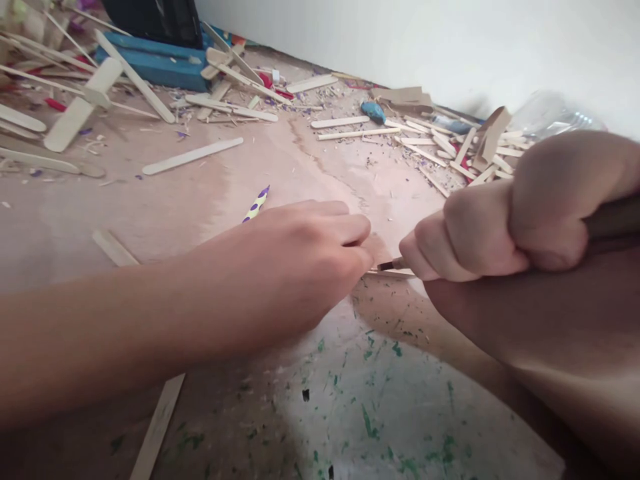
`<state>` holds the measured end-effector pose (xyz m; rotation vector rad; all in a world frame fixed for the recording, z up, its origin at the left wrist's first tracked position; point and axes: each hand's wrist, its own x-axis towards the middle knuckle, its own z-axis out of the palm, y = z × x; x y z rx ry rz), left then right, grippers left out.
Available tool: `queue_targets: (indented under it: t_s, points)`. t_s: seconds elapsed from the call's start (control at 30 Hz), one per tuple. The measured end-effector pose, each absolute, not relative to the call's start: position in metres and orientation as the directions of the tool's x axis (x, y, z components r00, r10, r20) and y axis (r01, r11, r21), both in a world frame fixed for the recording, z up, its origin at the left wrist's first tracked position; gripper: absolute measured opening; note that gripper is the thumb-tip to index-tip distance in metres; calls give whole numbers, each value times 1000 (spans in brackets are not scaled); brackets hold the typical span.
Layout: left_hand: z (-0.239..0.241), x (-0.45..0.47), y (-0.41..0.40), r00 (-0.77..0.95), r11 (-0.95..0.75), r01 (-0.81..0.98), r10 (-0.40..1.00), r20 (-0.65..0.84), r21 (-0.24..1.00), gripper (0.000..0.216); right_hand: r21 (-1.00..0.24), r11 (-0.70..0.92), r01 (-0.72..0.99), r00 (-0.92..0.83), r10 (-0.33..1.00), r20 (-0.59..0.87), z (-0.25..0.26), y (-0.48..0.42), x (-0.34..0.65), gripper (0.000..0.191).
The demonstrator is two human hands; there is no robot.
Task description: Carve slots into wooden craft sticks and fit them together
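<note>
My left hand (320,247) reaches in from the left with its fingers pressed together on a thin wooden stick (400,273), low over the table. Its fingertips are hidden. My right hand (480,220) is wrapped in a fist round a slim tool with a dark, narrow tip (386,266); part of a dark handle (615,220) shows behind the fingers. The tool's exact kind is covered by the fist. That tip rests at the stick, just right of my left fingers. Past my left wrist lies a pencil-like piece with purple dots (257,204).
Loose craft sticks (193,156) and shavings litter the table (345,373), which has green paint marks. At the back left a dark device (160,23) stands on a blue block (150,63). A white wall (425,40) and a clear plastic container (557,113) bound the back right.
</note>
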<state>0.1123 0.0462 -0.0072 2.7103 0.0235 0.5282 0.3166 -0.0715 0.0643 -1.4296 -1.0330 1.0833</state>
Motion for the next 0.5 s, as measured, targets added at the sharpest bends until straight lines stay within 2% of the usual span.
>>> queue_targets:
  t_s: [0.07,0.17,0.23,0.37,0.5]
  points:
    - [-8,112,46,926,-932,-62,80,370,357,29,-992,-124,4,218,969,-120,65,-72,314,84]
    - [-6,112,47,920,-939,-85,55,389,334,30,-998,-53,-27,335,940,-59,64,-75,309,93]
    - [-4,112,47,924,-945,-94,35,381,313,31,-1000,-19,0,377,926,-18,64,-78,307,86]
    - [-1,113,47,929,-956,-60,51,366,286,30,-993,-72,95,329,944,-37,62,-80,315,63]
    - [-2,113,50,931,-935,-6,125,344,356,28,-986,-124,111,272,958,-90,64,-75,326,61]
